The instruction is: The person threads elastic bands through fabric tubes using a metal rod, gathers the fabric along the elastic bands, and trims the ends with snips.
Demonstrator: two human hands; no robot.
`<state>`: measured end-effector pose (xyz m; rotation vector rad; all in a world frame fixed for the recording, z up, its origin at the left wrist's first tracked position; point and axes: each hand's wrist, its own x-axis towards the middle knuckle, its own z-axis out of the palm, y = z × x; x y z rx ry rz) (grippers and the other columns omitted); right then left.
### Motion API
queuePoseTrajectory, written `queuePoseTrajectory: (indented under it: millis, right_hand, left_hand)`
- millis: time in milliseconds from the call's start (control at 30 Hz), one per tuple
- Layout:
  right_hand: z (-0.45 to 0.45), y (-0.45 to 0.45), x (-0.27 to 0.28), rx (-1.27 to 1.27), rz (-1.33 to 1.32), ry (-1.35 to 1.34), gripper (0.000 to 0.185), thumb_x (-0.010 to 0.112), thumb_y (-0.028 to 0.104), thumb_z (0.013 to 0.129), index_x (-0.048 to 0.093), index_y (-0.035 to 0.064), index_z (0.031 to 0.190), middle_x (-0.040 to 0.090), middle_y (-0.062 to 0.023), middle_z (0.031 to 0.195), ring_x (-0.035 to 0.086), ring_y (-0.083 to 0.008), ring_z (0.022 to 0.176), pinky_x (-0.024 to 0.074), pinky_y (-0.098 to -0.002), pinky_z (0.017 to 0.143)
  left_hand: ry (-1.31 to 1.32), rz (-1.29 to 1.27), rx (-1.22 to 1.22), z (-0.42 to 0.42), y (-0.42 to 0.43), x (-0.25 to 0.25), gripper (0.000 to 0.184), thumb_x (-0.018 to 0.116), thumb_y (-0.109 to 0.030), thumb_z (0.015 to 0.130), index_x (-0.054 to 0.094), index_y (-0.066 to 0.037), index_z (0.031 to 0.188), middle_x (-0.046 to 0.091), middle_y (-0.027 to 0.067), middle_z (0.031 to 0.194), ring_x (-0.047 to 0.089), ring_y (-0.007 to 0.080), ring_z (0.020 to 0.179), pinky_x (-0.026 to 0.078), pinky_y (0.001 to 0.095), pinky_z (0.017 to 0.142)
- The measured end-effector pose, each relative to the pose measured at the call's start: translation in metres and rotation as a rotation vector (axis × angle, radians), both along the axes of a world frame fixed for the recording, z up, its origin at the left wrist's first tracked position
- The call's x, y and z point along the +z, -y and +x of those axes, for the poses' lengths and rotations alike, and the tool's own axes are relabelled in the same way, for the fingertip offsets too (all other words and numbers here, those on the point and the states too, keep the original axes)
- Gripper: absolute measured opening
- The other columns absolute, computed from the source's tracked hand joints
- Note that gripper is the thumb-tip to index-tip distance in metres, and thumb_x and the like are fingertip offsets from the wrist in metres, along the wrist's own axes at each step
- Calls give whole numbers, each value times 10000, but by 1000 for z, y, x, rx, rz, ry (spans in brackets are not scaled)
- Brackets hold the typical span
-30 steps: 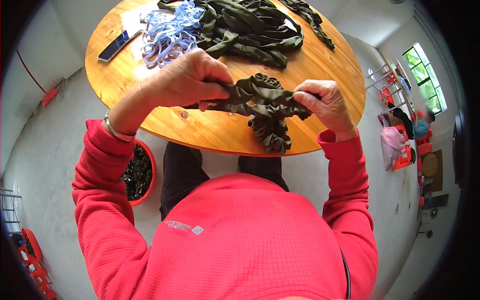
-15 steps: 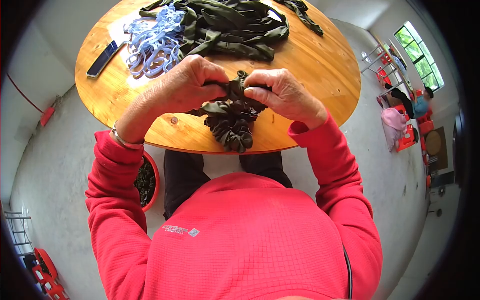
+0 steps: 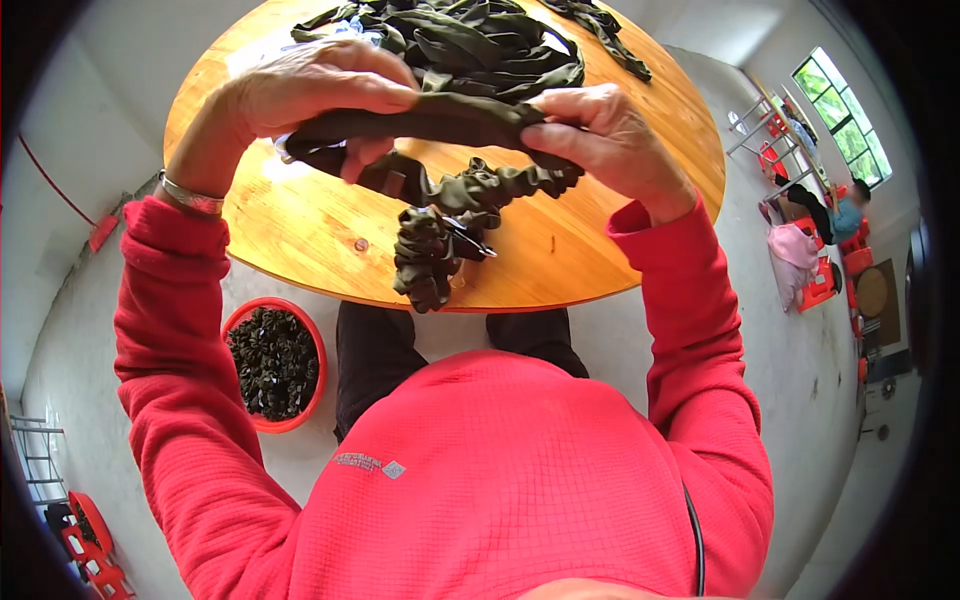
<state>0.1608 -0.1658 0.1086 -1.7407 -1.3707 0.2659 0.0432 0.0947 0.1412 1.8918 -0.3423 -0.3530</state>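
Observation:
A dark green fabric tube (image 3: pixel 430 122) is stretched between my two hands above the table. My left hand (image 3: pixel 320 88) grips its left end, fingers over the top of the cloth. At the other end, my right hand (image 3: pixel 612 138) pinches the tube between thumb and fingers. From it a gathered, ruffled stretch (image 3: pixel 500 188) hangs below. A bunched dark green scrunchie (image 3: pixel 424 262) lies near the table's front edge, with a small dark tool with a shiny metal tip (image 3: pixel 470 238) by it; its kind is unclear.
A large heap of dark green fabric strips (image 3: pixel 470 45) covers the back of the round wooden table (image 3: pixel 320 250). More strips (image 3: pixel 610 40) lie at the back right. On the floor at left stands a red basin (image 3: pixel 322 365) of dark scrunchies. Another person (image 3: pixel 845 215) sits far right.
My hands have moved apart and up, drawing the fabric tube out between them. My left arm now covers the phone and most of the blue bands. More of the red basin shows.

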Motion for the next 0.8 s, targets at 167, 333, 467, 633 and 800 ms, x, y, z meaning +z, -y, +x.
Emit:
queuePoseTrajectory:
  millis: [167, 333, 467, 633, 800]
  right_hand:
    - [9, 23, -7, -18, -85, -74, 111, 623, 96, 843, 623, -12, 816, 453, 64, 601, 398, -7, 569, 337, -199, 496]
    - [0, 28, -13, -57, -68, -154, 105, 621, 85, 846, 638, -17, 868, 470, 58, 619, 400, -14, 583, 348, -204, 506]
    - [5, 20, -37, -29, 5, -130, 101, 620, 55, 842, 642, -18, 907, 487, 52, 635, 413, -21, 589, 376, -226, 521]
    - [6, 26, -31, 88, -46, 67, 123, 632, 98, 838, 603, -21, 836, 482, 15, 616, 434, -28, 588, 400, -217, 538]
    - [9, 39, -12, 52, -187, -86, 121, 622, 83, 836, 645, -10, 911, 579, 9, 692, 518, -32, 598, 428, -194, 531]
  left_hand:
    - [-29, -176, 39, -5, -18, -32, 232, 578, -192, 882, 619, 36, 892, 596, 83, 611, 581, 147, 462, 496, 254, 440]
    - [111, -93, 139, -3, 0, -38, 136, 624, -81, 835, 633, 34, 907, 599, 61, 601, 541, 99, 428, 451, 205, 408]
    - [125, -118, 145, 0, 15, -42, 76, 600, -19, 832, 637, 22, 884, 593, 40, 601, 503, 65, 422, 417, 192, 397]
    - [107, 169, 43, 1, 26, -45, 78, 613, -50, 832, 635, 24, 833, 561, 5, 544, 455, 37, 389, 349, 195, 359]
    - [228, 175, 58, -12, 17, -30, 53, 618, -17, 807, 634, 32, 816, 509, -9, 537, 449, 22, 433, 329, 198, 384]
